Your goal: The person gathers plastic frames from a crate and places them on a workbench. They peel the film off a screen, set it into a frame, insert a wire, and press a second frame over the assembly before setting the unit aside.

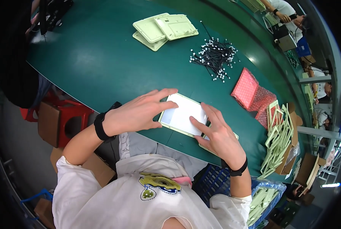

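Note:
On the green table in front of me lies a bright white rectangular panel (pixel 182 113) set within a pale green frame (pixel 177 129). My left hand (pixel 142 111) grips its left end, one finger at the far edge, the thumb at the near edge and another fingertip on the white face. My right hand (pixel 219 134) grips the right end, with a fingertip pressed on the white surface and the thumb by the near edge. Under the right hand, part of another pale green edge (pixel 236 136) shows; the rest is hidden. Both wrists wear black bands.
Pale green plastic covers (pixel 176 26) are stacked at the back. Beside them lies a pile of short black cables (pixel 215 55) with white connectors. Red bubble wrap (pixel 246 88) and a heap of green frames (pixel 278 143) sit at right. A red stool (pixel 69 114) stands left.

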Motion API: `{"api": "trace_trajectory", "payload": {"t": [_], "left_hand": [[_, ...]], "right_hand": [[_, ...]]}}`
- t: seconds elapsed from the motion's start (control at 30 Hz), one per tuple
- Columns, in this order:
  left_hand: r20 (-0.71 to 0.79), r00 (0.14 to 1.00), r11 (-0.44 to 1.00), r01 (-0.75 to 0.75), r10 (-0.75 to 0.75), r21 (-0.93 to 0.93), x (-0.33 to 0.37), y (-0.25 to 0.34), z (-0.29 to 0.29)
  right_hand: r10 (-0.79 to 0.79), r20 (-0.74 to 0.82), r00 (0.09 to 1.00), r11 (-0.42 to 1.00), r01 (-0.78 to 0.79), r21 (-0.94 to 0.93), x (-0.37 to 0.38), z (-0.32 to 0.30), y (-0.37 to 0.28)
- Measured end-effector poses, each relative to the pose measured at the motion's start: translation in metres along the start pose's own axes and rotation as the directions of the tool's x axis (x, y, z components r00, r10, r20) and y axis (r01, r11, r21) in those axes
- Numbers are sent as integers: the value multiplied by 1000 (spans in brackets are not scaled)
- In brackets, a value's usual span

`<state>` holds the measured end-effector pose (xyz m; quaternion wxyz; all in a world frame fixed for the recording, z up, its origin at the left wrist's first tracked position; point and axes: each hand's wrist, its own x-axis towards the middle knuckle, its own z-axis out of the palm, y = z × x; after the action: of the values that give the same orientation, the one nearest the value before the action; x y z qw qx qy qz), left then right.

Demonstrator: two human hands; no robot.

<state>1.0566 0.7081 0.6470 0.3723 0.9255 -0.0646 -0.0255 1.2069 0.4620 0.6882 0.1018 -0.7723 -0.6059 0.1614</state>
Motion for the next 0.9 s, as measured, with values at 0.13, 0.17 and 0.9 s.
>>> {"api": "trace_trajectory", "payload": {"t": [0.13, 0.17, 0.9], "left_hand": [[-10, 1000, 1000, -5, 5, 21, -2, 1, 4], [-18, 1000, 1000, 0, 1, 23, -2, 2, 4], [-48, 995, 995, 93, -91, 42, 58, 27, -67]], "right_hand": [[-8, 14, 1000, 999, 9, -37, 1, -3, -6], [-11, 19, 1000, 999, 12, -43, 2, -3, -7], [590, -50, 806, 678, -461, 573, 67, -46, 101]]}}
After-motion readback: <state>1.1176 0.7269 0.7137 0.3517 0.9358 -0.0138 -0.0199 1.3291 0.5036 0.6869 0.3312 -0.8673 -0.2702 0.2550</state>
